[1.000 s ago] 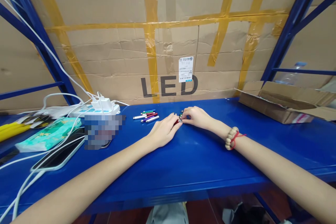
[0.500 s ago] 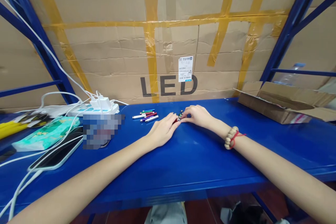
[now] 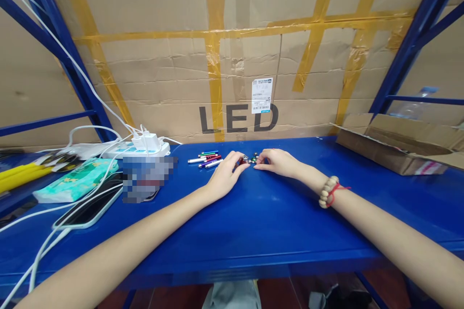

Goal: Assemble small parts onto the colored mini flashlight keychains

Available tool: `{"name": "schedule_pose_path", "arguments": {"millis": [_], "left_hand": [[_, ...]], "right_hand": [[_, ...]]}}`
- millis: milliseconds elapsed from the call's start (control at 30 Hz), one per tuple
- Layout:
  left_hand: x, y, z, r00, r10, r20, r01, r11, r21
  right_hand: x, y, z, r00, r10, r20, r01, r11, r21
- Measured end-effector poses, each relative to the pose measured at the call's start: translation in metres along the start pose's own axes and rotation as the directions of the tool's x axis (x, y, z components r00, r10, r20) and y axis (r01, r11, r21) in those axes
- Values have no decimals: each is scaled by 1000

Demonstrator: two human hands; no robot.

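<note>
Since a second ago my hands have parted slightly: left hand [image 3: 225, 175] fingertips now pinch a small red pen-like piece [image 3: 242, 161] on the blue shelf [image 3: 275, 222], while my right hand [image 3: 278, 162], fingers loosely curled, touches the cluster of tiny caps [image 3: 253, 158] but grips nothing I can make out. Coloured pens [image 3: 206, 159] lie just left of my fingers. The open cardboard box [image 3: 391, 147] sits far right; I cannot tell what is inside.

Hidden, cropped and unclear

A blurred patch [image 3: 149, 177] masks something beside the phone [image 3: 87, 210]; the small pieces [image 3: 253, 159] between the fingers [image 3: 242, 166] are too tiny to identify; both forearms leave the frame's bottom edge.
</note>
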State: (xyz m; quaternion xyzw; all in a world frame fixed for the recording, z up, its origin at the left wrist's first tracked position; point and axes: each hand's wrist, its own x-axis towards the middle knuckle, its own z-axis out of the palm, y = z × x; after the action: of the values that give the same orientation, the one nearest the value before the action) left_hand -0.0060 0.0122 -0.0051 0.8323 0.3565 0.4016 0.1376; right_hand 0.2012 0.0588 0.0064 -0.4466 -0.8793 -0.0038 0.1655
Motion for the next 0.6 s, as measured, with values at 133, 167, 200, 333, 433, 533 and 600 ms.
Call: {"name": "schedule_pose_path", "arguments": {"millis": [133,167,200,333,433,533,600], "left_hand": [[2,-6,1,998,-27,-52,25,999,-40],[2,-7,1,999,-25,-48,23,999,-32],[2,-8,2,999,-25,-39,24,1000,-18],[0,-10,2,998,-62,-20,63,996,60],[-1,-10,1,996,-84,-20,85,994,67],[-1,-9,1,995,-95,-24,97,992,78],[-2,-9,1,994,-96,-48,98,994,46]], "right_hand": [[0,1,1,1000,15,0,-15,1000,14],[0,0,1,1000,20,1,-20,1000,20],[0,0,1,1000,24,3,-24,999,25],[1,-3,-1,1000,17,20,-18,999,43],[1,-5,-5,999,23,31,-24,999,40],[1,-7,-8,999,41,29,-41,999,6],[1,-7,-9,998,59,18,-58,998,-26]]}}
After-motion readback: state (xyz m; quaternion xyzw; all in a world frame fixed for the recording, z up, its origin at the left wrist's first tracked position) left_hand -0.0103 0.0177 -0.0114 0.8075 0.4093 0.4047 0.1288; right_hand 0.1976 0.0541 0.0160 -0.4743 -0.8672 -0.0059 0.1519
